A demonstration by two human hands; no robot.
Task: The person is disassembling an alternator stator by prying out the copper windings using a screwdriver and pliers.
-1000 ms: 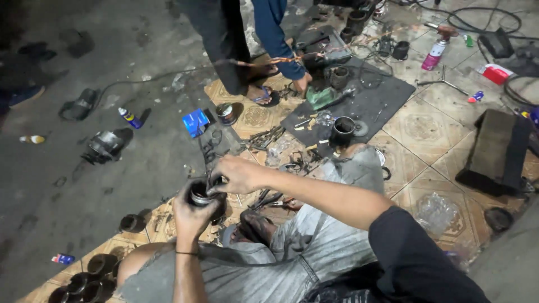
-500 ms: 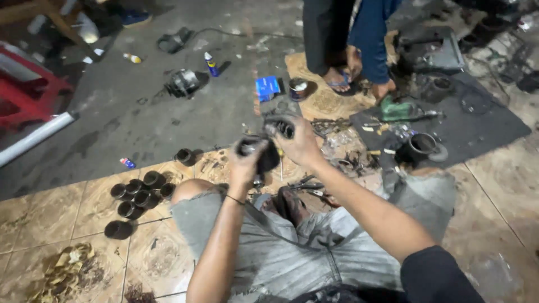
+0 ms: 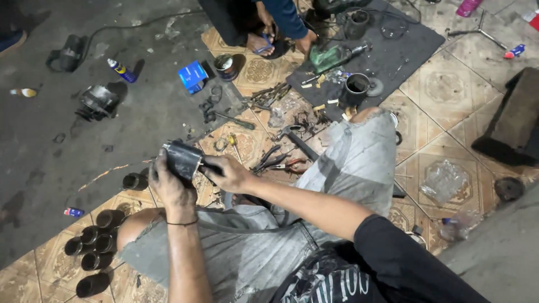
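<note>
Two hands grip one dark metal cylinder [image 3: 182, 159], held above the person's lap, over the seam where the tiled floor [image 3: 443, 90] meets bare concrete. The left hand [image 3: 168, 188] wraps the cylinder from below, with fingers curled around its near end and pressed against the casing. The right hand [image 3: 230, 173] closes on the opposite end, fingers pinched together around what protrudes there; the exact contact point is hidden by the fingers. The cylinder lies roughly horizontal, tilted slightly toward the left.

A cluster of similar dark cylindrical housings [image 3: 92, 247] stands on the tiles beside the left knee, and one more housing [image 3: 135, 181] sits apart, just beyond the left hand. Pliers [image 3: 281, 165] and a hammer [image 3: 295, 140] lie on the tiles near the right hand. A blue box [image 3: 192, 74] and a small round tin [image 3: 225, 66] rest farther out, near a spray can [image 3: 120, 69] lying on the concrete. A dark mat [image 3: 382, 47] carries a green power tool [image 3: 331, 56] and a black cup-shaped part [image 3: 355, 88]. A second person's sandalled foot [image 3: 266, 45] stands at the mat's edge.
</note>
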